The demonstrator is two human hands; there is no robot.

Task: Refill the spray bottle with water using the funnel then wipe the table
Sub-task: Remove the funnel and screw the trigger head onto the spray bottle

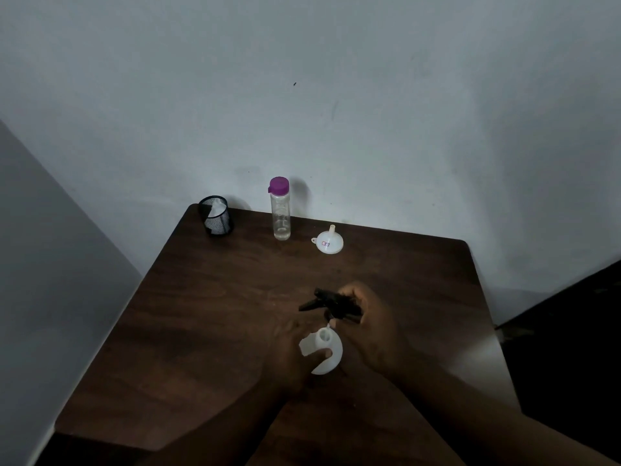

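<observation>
White funnel [333,247], small unreadable sticker [325,243]

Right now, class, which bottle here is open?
The white spray bottle in the left hand: the right hand holds its black spray head above it. The clear bottle has its purple cap on.

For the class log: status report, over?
Left hand holds white plastic spray bottle. Right hand holds black trigger head, lifted off. White plastic funnel untouched at back.
</observation>
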